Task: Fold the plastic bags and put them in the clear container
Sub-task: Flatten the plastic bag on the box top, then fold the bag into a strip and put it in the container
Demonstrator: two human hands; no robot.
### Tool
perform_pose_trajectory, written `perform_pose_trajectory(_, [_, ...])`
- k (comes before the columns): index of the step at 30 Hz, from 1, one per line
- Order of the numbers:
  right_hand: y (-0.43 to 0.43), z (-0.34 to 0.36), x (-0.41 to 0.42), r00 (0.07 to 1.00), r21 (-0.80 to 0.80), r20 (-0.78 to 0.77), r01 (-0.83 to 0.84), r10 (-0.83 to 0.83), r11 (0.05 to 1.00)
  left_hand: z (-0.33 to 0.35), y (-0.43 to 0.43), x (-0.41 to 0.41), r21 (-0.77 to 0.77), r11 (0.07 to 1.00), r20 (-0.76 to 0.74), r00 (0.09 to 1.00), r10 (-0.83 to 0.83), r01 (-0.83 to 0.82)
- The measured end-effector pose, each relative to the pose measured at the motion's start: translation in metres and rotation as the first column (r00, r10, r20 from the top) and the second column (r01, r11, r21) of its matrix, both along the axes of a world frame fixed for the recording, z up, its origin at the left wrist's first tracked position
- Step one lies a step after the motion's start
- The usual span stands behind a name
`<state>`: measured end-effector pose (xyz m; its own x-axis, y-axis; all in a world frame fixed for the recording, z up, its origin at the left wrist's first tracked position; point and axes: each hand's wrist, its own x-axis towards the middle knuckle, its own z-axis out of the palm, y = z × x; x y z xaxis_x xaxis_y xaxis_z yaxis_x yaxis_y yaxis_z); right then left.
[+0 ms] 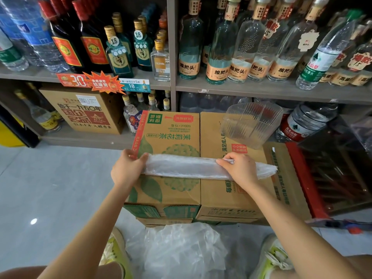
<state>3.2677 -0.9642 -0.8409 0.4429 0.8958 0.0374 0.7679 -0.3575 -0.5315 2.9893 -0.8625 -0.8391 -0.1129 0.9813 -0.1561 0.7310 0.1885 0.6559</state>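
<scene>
On top of two cardboard boxes (217,196) set side by side, a plastic bag (187,167) lay folded into a long narrow strip, running from nine o'clock to three o'clock across both lids. Both hands were on it. The left hand (126,170) gripped the strip's nine o'clock end, with the thumb laid over the plastic and the fingers curled at the box's edge. The right hand (239,171) sat well along toward three o'clock, its curled fingers pinching the strip's far edge. A short tail of plastic stuck out past it, so most of the strip lay stretched between the two hands.

At one o'clock from the right hand, the clear container (251,125) stood on the far part of the right-hand box, ribbed and tilted, apart from the strip. At six o'clock, on the floor (50,188) between two yellow-green shoes (275,256), lay a loose heap of plastic bags (181,252), just beside the boxes' near face. At twelve o'clock, behind the boxes, a shelf (261,89) carried rows of bottles (217,57).
</scene>
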Motion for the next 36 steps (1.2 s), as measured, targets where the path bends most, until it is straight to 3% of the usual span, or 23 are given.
perform_pose_trajectory(1, [0.000,-0.001,0.000,1.000,0.004,0.010,0.002,-0.002,1.000,0.001,-0.003,-0.002,0.162,0.987,-0.051,0.999,0.005,0.004])
perform_pose_trajectory(3, [0.000,-0.002,-0.001,1.000,0.015,0.031,-0.001,0.001,1.000,0.000,-0.015,0.006,0.531,0.815,-0.223,0.966,-0.131,0.233])
perform_pose_trajectory(4, [0.000,-0.002,-0.001,0.999,0.020,0.032,-0.003,0.002,1.000,-0.002,-0.021,0.015,0.594,0.702,-0.312,0.917,-0.249,0.393])
perform_pose_trajectory(6, [0.000,-0.001,-0.001,1.000,0.024,0.024,-0.009,0.009,1.000,-0.010,-0.028,0.035,0.500,0.569,-0.468,0.757,-0.456,0.653])
perform_pose_trajectory(8, [0.000,-0.001,0.000,1.000,0.015,0.026,-0.016,0.016,1.000,-0.015,-0.032,0.050,0.280,0.621,-0.525,0.658,-0.539,0.732])
perform_pose_trajectory(11, [0.000,-0.003,-0.001,0.998,0.016,0.049,-0.030,0.029,0.999,-0.026,-0.032,0.052,0.070,0.712,-0.547,0.624,-0.558,0.699])
perform_pose_trajectory(15, [0.001,0.004,-0.003,0.998,-0.027,0.055,-0.033,0.034,0.999,-0.030,-0.034,0.053,0.012,0.729,-0.564,0.607,-0.560,0.684])
perform_pose_trajectory(18, [-0.002,0.010,-0.021,0.942,0.132,0.334,-0.049,0.002,0.990,-0.031,-0.034,0.054,-0.024,0.740,-0.580,0.593,-0.558,0.673])
perform_pose_trajectory(20, [-0.001,0.010,-0.049,0.881,0.150,0.468,-0.158,0.070,0.976,-0.032,-0.034,0.054,-0.029,0.738,-0.587,0.586,-0.559,0.675])
perform_pose_trajectory(23, [0.007,-0.005,-0.080,0.850,-0.170,0.386,-0.315,0.357,0.934,-0.033,-0.033,0.054,-0.031,0.735,-0.594,0.579,-0.558,0.677])
perform_pose_trajectory(25, [0.010,-0.016,-0.081,0.869,-0.299,0.310,-0.297,0.387,0.907,-0.033,-0.032,0.054,-0.027,0.734,-0.596,0.579,-0.557,0.678])
perform_pose_trajectory(28, [-0.001,-0.027,-0.057,0.865,-0.325,0.343,-0.257,0.367,0.910,-0.035,-0.032,0.054,-0.021,0.727,-0.611,0.567,-0.552,0.686])
perform_pose_trajectory(32, [-0.039,-0.025,0.014,0.887,-0.386,0.395,-0.077,0.239,0.919,-0.037,-0.031,0.054,-0.004,0.727,-0.610,0.574,-0.546,0.687])
perform_pose_trajectory(36, [-0.051,-0.024,0.033,0.892,-0.392,0.382,-0.079,0.241,0.917,-0.036,-0.031,0.055,-0.003,0.726,-0.615,0.572,-0.543,0.688])
